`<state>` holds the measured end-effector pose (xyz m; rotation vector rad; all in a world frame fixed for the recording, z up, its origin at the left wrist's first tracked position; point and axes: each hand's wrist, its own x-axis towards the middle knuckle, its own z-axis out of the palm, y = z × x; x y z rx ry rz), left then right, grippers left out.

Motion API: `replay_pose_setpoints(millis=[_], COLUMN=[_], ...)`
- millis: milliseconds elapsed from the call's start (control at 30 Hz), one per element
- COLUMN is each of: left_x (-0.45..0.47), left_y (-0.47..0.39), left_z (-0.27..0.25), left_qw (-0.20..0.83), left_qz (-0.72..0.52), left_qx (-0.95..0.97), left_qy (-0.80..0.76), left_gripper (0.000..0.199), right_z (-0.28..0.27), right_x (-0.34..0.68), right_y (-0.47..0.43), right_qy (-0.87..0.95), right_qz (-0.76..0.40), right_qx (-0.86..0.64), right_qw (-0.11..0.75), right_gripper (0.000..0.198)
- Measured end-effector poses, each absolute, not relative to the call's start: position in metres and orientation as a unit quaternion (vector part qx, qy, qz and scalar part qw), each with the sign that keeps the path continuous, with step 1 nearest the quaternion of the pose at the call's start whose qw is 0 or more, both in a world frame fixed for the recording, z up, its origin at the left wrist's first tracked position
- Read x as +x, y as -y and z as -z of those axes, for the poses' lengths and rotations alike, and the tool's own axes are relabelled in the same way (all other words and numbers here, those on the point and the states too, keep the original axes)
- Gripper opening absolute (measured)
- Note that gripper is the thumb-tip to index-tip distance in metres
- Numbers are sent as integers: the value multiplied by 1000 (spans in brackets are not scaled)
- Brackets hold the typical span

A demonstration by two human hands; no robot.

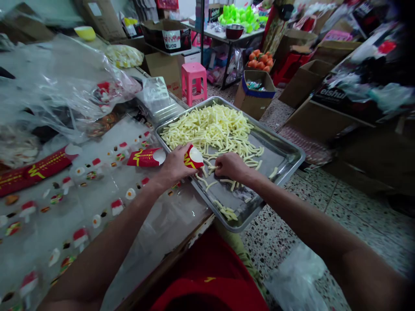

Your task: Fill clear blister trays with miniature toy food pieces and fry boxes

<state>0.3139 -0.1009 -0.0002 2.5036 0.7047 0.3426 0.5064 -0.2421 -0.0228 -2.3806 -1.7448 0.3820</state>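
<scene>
A red carton with a yellow zigzag mark (193, 157) is gripped in my left hand (177, 166), at the near left edge of a metal tray (293, 151). Inside the tray lies a heap of pale yellow sticks shaped like French fries (210, 125). My right hand (231, 166) is closed over the tray, its fingertips pinching one or more of these sticks just right of the carton. Another red carton (145, 157) lies flat on the table, left of my left hand. Several loose sticks (225, 211) rest in the tray's near corner.
A stack of nested red cartons (39, 169) lies at the left on the table (152, 242), among rows of small food-shaped pieces. Clear plastic bags (65, 86) cover its far part. Beyond the tray stand a pink stool (193, 82) and a cardboard box (254, 97).
</scene>
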Motion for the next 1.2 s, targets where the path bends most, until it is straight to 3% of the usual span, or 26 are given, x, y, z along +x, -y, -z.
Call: replay_pose_setpoints(millis=[200,333,433,567,900,1100,1200], left_x=[322,355,372,375,343,314,305], left_y=[111,121,118,108,91,84,91], left_z=[-16,-27,-28,-19,7,-3,-9], left_qw=[192,203,248,301,288,324,329], left_qz=[-96,-129,-195,-280,-320,-320,-313], left_qx=[950,946,918,886,872,845,847], left_qy=[-229,-216,-239,-216,-233,-280,-277], left_gripper=[86,78,70,79,84,86,86], right_z=[-25,-64,-76,-76,-29,14,16], right_x=[520,503,501,514,499,493,477], right_y=[246,217,196,186,212,224,227], right_qy=[543,597,638,667,602,572,569], right_qz=[-186,-33,-26,-125,-111,-85,-82], right_qx=[-802,-798,-768,-725,-718,-813,-818], right_qw=[165,70,39,116,330,67,5], right_gripper=[10,11,17,19,23,54,45])
